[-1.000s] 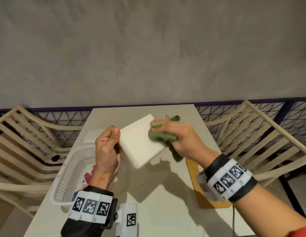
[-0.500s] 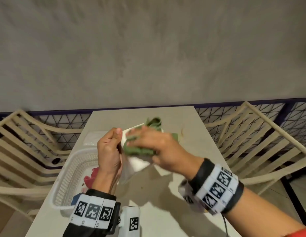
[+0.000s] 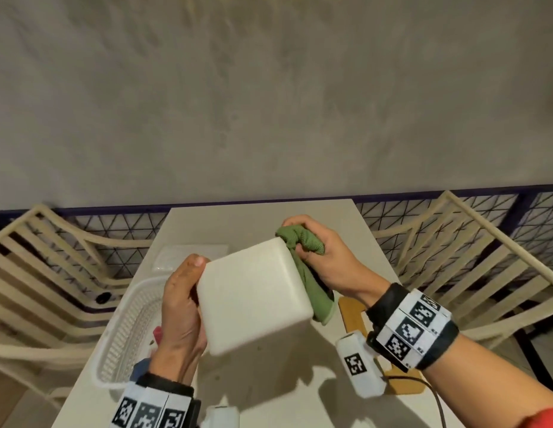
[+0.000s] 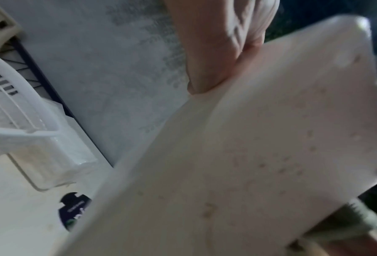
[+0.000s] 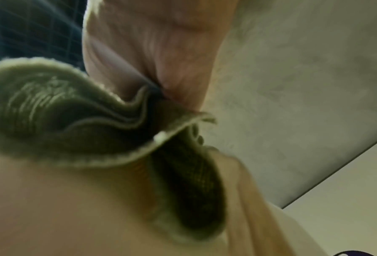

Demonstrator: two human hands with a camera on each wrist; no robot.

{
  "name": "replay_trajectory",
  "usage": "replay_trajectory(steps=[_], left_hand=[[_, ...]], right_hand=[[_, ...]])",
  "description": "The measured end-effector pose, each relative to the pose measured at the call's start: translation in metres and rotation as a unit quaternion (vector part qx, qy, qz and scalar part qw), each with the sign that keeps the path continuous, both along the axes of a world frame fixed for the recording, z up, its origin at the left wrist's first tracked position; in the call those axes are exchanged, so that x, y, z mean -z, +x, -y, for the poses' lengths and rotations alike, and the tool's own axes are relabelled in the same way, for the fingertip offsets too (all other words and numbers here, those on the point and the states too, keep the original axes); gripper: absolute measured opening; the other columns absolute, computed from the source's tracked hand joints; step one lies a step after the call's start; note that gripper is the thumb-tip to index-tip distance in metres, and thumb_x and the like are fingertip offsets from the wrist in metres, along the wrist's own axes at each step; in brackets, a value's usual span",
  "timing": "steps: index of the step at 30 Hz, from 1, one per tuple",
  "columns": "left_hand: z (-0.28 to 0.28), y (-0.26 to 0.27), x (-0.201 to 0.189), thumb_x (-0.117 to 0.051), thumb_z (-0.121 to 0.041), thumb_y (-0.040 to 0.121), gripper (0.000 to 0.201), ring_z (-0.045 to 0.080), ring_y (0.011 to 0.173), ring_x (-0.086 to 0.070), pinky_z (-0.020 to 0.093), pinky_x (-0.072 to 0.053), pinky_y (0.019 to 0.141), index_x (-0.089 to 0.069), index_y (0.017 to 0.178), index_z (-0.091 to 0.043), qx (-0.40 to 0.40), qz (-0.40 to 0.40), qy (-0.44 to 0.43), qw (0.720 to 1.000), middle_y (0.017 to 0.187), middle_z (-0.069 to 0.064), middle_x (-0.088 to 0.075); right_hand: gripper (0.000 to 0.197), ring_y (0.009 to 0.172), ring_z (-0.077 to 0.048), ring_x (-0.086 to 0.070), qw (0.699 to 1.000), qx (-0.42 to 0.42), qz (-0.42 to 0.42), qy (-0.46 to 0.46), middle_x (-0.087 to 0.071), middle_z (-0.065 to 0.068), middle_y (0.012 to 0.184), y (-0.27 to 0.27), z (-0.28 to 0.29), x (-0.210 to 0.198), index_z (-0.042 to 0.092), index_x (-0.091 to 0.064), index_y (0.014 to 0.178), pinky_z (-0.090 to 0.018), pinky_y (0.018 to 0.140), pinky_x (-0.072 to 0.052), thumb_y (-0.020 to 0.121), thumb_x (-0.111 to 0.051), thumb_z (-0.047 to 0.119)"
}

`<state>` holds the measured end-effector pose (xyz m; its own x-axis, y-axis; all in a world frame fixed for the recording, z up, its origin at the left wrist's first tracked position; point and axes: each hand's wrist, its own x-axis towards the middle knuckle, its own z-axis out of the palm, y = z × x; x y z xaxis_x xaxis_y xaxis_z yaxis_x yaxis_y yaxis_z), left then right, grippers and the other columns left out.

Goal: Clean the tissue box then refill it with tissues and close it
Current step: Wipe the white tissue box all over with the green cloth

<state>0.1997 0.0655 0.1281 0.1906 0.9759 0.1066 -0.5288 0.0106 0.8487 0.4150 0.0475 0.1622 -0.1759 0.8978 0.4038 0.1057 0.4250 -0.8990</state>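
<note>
Tissue box (image 3: 253,296): white, smooth-sided, matte, with rounded corners and edges, held tilted in the air above the tabletop (image 3: 259,217). In the left wrist view its broad face (image 4: 260,155) carries faint brownish specks.

Left hand (image 3: 181,307): grips the near-left edge of the box, thumb on the upper face, fingers curled behind it.

Right hand (image 3: 323,257): closed around a bunched green cloth (image 3: 303,242), pressing it against the far-right corner of the box. The cloth is ribbed, soft, with a stitched hem; a loose tail hangs down the right side of the box. The right wrist view shows its folds (image 5: 73,121) pinched between thumb and fingers.

Surroundings of the box: left of it, a white slotted plastic basket (image 3: 127,329) with red and blue items inside, not identifiable. Beyond the basket, a clear-wrapped white pack (image 3: 188,257) lies flat. Right of the box, under the right wrist, a flat wooden board (image 3: 352,313).

Tabletop: pale, plain, long and narrow. Cream slatted chairs (image 3: 53,273) stand on both sides. Behind, a dark lattice railing (image 3: 120,223) and a mottled grey plaster wall (image 3: 269,103).
</note>
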Motion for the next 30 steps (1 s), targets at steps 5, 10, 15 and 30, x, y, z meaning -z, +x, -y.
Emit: replay_trajectory(steps=[5,10,15,30], left_hand=[[0.001,-0.009,-0.003,-0.071,-0.066,0.054,0.049,0.013,0.062,-0.059,0.023,-0.046,0.053,-0.067,0.073,-0.021,0.063,-0.281,0.130,0.949,0.068,0.000,-0.066],[-0.003,0.008,-0.009,-0.064,-0.054,0.066,0.036,0.012,0.083,-0.066,0.025,-0.049,0.078,-0.071,0.092,-0.030,0.094,-0.356,0.210,0.906,0.089,-0.004,-0.074],[0.001,0.002,0.013,-0.073,-0.043,0.062,0.031,0.024,0.080,-0.055,0.035,-0.043,0.074,-0.069,0.079,-0.017,0.010,-0.178,0.128,0.976,0.081,0.012,-0.064],[-0.012,-0.013,0.023,-0.053,-0.012,0.084,0.029,0.006,0.056,-0.052,0.016,-0.047,0.055,-0.058,0.057,-0.019,-0.050,-0.004,0.048,0.998,0.055,-0.007,-0.055]], right_hand=[[0.024,0.083,-0.010,-0.055,0.993,0.012,0.114,0.000,-0.057,0.000,0.091,-0.002,0.004,-0.007,0.012,-0.054,0.100,-0.022,0.076,-0.045,0.085,-0.049,-0.007],[0.025,0.092,-0.021,-0.054,0.931,0.057,0.349,0.088,-0.060,-0.005,0.099,-0.036,0.006,-0.005,0.015,-0.053,0.105,-0.037,0.078,-0.046,0.083,-0.062,0.008],[0.043,0.117,-0.022,-0.047,0.951,0.128,0.241,0.144,-0.054,-0.008,0.125,-0.064,0.021,0.031,0.011,-0.055,0.123,-0.036,0.102,-0.037,0.081,-0.065,0.008],[0.052,0.124,-0.021,-0.049,0.926,0.035,0.280,0.252,-0.062,-0.009,0.124,-0.065,0.042,0.056,0.010,-0.064,0.115,-0.043,0.116,-0.019,0.069,-0.068,-0.013]])
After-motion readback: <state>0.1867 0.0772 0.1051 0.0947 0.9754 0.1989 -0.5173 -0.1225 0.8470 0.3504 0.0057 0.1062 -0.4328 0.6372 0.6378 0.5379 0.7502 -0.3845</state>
